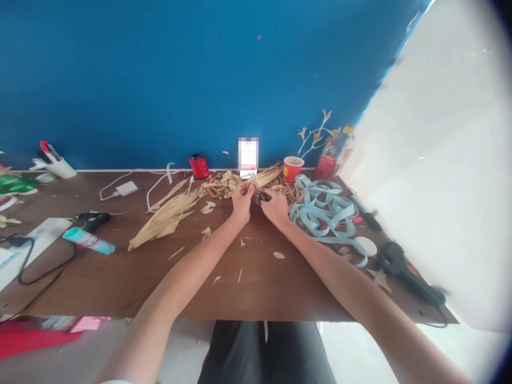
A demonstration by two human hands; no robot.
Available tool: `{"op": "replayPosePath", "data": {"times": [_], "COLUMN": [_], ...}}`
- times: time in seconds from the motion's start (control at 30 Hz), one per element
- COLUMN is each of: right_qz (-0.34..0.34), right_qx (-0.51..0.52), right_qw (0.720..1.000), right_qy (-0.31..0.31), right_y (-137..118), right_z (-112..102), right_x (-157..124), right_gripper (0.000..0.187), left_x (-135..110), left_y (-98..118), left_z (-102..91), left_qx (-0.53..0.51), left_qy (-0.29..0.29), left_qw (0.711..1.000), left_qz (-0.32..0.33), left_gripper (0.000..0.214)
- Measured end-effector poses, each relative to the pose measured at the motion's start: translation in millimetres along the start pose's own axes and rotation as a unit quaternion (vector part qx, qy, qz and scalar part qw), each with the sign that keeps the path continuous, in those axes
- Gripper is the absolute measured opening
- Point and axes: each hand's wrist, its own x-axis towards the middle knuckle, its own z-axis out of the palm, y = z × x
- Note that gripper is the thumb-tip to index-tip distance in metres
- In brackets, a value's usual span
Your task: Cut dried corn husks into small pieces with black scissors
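Over the middle of the brown table, my two hands work close together. My right hand (276, 205) is closed around the dark handles of a pair of scissors (262, 196), with the blades tilted up and to the left. Fingers of my left hand (242, 201) are pinched together beside the blades; whatever small piece they hold is too small to make out. Behind both hands lies a heap of dry, pale husks (224, 184). A longer bundle of husks (168, 216) stretches out to the left. Small husk cuttings (279, 255) are scattered nearer the front edge.
Light-blue ribbon (320, 208) lies tangled on the right, near a red paper cup (293, 168) and a bottle (334, 154). A glue gun (408, 272) rests at the right edge. Leftward are a charger (127, 189), a blue roll (88, 240) and a pen cup (62, 168).
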Motion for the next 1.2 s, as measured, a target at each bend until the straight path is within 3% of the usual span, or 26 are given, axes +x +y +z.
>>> {"op": "replayPosePath", "data": {"times": [0.47, 0.67, 0.9, 1.2], "right_qz": [-0.022, -0.037, -0.077, -0.029], "right_qx": [-0.057, -0.045, -0.020, -0.005], "right_qw": [0.998, 0.998, 0.997, 0.999], "right_qy": [0.008, 0.004, 0.003, 0.041], "right_y": [2.4, 3.4, 4.8, 6.9], "right_z": [5.9, 8.8, 13.4, 15.0], "right_x": [7.3, 18.1, 35.8, 38.9], "right_gripper": [0.023, 0.023, 0.021, 0.021], "left_x": [5.2, 7.2, 9.5, 8.8], "left_y": [-4.3, -7.2, -8.7, -9.4], "left_z": [-1.6, -2.2, -2.1, -3.3], "left_qx": [0.017, 0.015, 0.019, 0.040], "left_qy": [0.045, 0.035, 0.062, -0.017], "left_qw": [0.998, 0.999, 0.997, 0.996], "left_qz": [0.027, 0.030, 0.040, 0.082], "left_gripper": [0.029, 0.030, 0.034, 0.033]}}
